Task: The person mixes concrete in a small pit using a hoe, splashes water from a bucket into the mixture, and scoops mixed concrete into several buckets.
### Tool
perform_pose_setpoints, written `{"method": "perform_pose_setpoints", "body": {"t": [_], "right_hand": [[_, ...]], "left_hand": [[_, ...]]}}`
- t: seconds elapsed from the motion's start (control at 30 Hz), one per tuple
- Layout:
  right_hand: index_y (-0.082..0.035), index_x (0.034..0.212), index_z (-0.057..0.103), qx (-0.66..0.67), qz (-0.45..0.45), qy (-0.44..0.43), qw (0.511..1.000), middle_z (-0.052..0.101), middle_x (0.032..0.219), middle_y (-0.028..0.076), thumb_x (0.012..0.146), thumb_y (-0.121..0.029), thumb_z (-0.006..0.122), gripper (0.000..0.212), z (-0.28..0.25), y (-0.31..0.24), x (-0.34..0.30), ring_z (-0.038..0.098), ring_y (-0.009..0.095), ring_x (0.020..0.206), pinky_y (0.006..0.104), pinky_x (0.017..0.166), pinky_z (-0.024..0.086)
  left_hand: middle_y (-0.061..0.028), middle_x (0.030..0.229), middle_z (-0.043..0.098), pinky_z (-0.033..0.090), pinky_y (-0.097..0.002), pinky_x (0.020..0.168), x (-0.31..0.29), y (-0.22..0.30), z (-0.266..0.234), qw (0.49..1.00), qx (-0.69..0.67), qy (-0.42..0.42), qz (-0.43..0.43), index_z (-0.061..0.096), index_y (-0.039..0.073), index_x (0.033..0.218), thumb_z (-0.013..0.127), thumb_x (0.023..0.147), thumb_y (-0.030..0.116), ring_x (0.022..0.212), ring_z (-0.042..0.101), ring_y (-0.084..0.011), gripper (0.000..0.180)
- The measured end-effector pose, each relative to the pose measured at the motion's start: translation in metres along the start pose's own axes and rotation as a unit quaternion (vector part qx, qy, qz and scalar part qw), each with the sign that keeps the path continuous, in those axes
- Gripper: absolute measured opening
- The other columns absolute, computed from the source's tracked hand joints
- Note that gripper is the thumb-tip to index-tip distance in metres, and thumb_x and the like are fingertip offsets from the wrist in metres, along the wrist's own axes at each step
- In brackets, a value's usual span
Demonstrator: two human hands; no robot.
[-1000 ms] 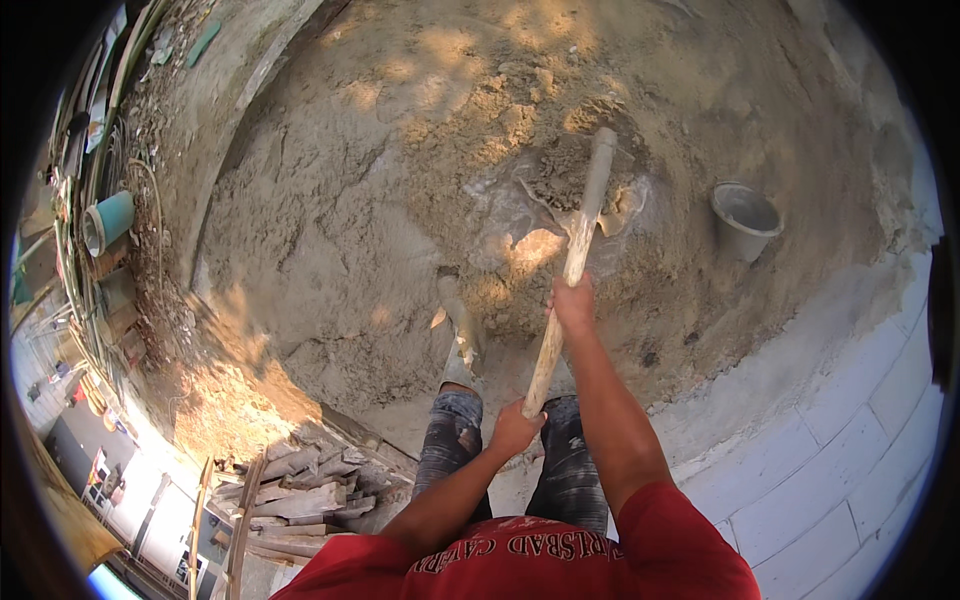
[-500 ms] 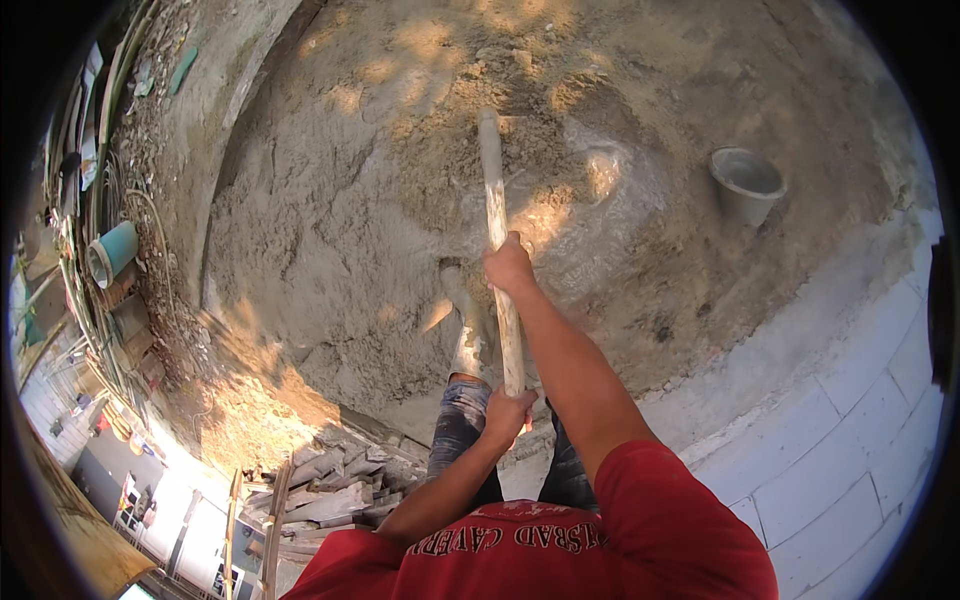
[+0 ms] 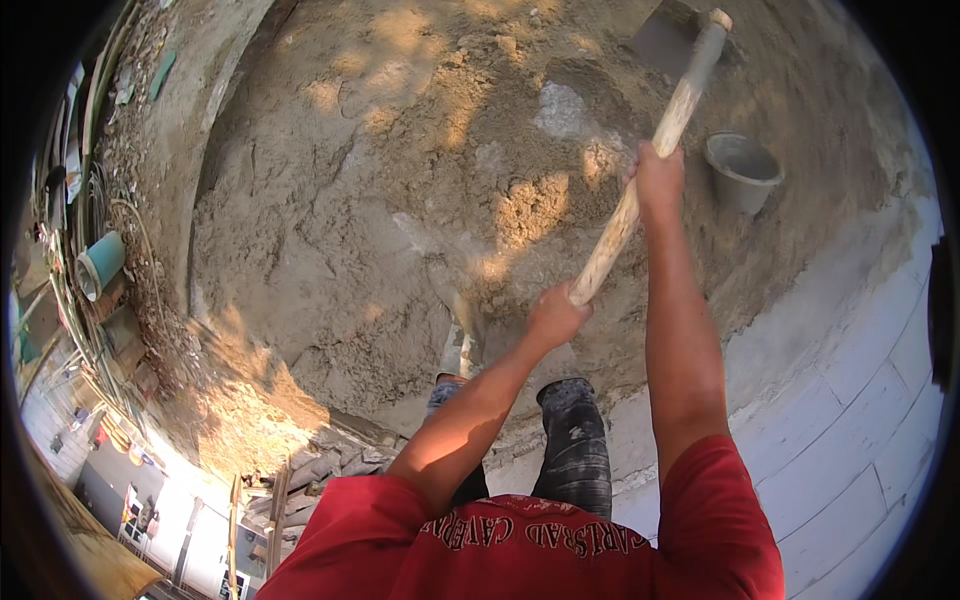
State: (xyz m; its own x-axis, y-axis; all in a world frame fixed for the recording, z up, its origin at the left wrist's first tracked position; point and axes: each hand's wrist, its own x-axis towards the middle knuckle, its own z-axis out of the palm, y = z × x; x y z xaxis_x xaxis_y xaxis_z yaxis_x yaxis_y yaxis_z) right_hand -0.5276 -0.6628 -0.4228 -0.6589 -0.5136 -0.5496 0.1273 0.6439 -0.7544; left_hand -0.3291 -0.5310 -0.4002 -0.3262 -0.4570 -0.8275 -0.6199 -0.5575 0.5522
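A hoe (image 3: 612, 250) with a pale wooden handle stretches out ahead of me, slanting up to the right. Its broad grey blade (image 3: 665, 42) hangs at the far end, slightly blurred, over the far right of the heap. My left hand (image 3: 557, 318) is wrapped round the near end of the handle. Farther along, my right hand (image 3: 660, 178) grips it about midway. Beneath the hoe spreads a bed of wet grey-brown mortar or sandy mix (image 3: 350, 220), with a paler wet patch (image 3: 562, 110) in it.
A grey bucket (image 3: 745, 170) stands to the right of the handle. A pale block wall (image 3: 820, 460) runs along the right. On the left lie a teal bucket (image 3: 103, 262) and bamboo poles (image 3: 90, 340); split wood (image 3: 300, 490) is piled at lower left.
The hoe has swung from the middle toward the far right, its blade now out of the mix. Both my hands have moved outward and right with the handle.
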Motion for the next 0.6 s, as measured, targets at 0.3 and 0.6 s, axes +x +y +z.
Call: {"method": "perform_pose_setpoints", "body": {"t": [0.3,0.6], "right_hand": [[-0.003,0.117,0.041,0.025,0.264,-0.049,0.963,0.056,0.075,0.01,0.09,-0.01,0.057,0.033,0.064,0.158,-0.157,0.055,0.017,0.05,0.0345,0.041,0.048],[-0.007,0.097,0.046,0.256,0.214,0.15,0.931,0.047,0.072,0.003,0.093,-0.014,0.054,0.012,-0.08,0.115,-0.167,0.047,0.013,0.055,0.033,0.049,0.045]], "left_hand": [[-0.026,0.087,0.069,0.053,-0.0462,0.078,-0.162,-0.136,-0.044,0.98,0.128,-0.009,-0.155,0.065,-0.001,0.11,0.07,0.08,0.028,0.085,0.068,-0.0412,0.042],[-0.0257,0.097,0.068,0.053,-0.0521,0.083,-0.125,-0.087,-0.012,0.967,0.231,-0.107,0.0,0.065,0.005,0.107,0.065,0.081,0.023,0.095,0.064,-0.0451,0.032]]}}
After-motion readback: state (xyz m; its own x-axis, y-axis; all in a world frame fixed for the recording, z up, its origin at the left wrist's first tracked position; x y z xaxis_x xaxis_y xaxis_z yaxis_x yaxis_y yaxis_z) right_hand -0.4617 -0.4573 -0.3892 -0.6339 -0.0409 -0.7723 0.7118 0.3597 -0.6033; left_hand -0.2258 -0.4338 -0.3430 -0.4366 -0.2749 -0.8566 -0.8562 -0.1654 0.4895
